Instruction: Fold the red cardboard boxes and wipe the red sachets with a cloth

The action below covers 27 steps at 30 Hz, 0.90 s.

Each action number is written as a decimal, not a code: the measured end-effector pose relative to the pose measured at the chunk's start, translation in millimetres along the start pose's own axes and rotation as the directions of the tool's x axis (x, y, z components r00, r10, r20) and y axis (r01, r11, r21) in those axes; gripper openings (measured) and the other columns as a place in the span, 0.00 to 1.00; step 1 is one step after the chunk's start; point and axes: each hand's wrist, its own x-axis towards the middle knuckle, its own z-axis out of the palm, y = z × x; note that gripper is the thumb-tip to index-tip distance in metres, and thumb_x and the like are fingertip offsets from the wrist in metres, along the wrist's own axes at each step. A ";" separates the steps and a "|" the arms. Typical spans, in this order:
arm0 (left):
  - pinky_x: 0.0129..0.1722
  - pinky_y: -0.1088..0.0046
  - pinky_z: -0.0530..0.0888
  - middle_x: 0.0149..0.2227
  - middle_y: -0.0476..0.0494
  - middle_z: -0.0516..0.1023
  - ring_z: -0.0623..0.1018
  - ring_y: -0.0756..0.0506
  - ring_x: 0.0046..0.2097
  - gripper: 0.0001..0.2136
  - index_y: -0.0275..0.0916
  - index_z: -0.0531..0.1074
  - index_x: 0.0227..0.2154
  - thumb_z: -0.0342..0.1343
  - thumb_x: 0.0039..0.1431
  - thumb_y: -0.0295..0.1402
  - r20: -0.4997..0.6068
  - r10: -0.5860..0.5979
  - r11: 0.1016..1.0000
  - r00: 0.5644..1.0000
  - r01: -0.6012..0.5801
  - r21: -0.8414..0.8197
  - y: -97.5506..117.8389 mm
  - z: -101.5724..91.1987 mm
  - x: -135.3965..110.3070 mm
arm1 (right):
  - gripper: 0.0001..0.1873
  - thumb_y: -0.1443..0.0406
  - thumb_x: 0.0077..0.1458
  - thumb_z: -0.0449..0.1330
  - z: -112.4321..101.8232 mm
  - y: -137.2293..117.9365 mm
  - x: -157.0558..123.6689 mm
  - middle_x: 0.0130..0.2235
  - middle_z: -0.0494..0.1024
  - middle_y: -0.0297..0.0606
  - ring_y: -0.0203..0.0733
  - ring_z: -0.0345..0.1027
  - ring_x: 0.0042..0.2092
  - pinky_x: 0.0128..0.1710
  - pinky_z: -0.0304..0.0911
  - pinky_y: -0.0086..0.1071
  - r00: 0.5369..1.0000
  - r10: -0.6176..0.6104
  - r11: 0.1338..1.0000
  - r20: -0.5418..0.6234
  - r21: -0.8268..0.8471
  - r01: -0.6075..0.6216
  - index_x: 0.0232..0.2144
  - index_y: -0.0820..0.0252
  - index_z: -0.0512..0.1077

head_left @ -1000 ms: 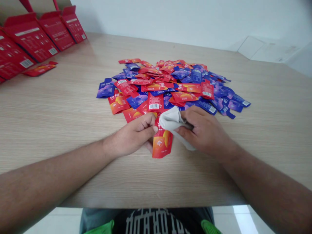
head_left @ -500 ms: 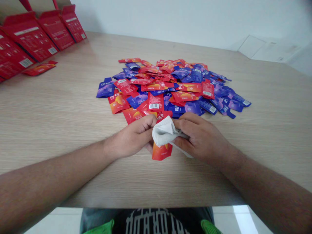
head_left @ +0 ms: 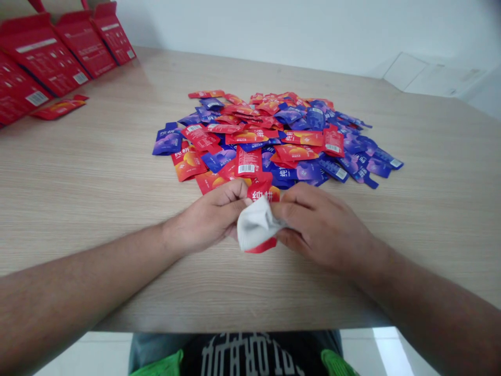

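My left hand (head_left: 207, 216) pinches a red and orange foil sachet (head_left: 264, 193) just in front of a large pile. My right hand (head_left: 321, 224) grips a white cloth (head_left: 256, 224) wrapped over the sachet's lower half. Only the sachet's white-lettered top end and a thin strip of its bottom edge show. The hands nearly meet around it, above the wooden table. The pile of red and blue-purple sachets (head_left: 250, 141) lies just beyond my fingers.
Open red cartons (head_left: 41, 55) stand in a row on the table's far left, with one loose red sachet (head_left: 58, 108) in front of them. The light wood table (head_left: 97, 172) ends at a white wall behind, and its near edge is in front of my lap.
The white cloth now covers the sachet's lower half, and the sachet's lettered top end shows more. Both hands have drawn closer together around it.
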 end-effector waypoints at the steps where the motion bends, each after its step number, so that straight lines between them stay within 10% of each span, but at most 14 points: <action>1: 0.25 0.79 0.71 0.29 0.52 0.74 0.74 0.51 0.27 0.17 0.40 0.67 0.37 0.67 0.66 0.45 -0.009 0.007 1.000 1.000 -0.007 0.019 -0.3 0.3 -0.3 | 0.09 0.64 0.73 0.60 0.2 -1.7 0.1 0.45 0.79 0.45 0.51 0.72 0.46 0.44 0.70 0.42 0.998 -0.050 0.999 0.027 0.016 0.050 0.49 0.61 0.79; 27: 0.26 0.76 0.69 0.29 0.51 0.74 0.73 0.50 0.28 0.14 0.41 0.66 0.37 0.65 0.68 0.42 -0.118 0.134 0.986 0.984 -0.121 0.116 1.3 -3.7 3.1 | 0.08 0.64 0.68 0.66 14.9 -2.8 0.7 0.44 0.79 0.44 0.51 0.73 0.44 0.43 0.71 0.42 0.998 -0.038 0.996 0.051 0.088 0.033 0.47 0.62 0.80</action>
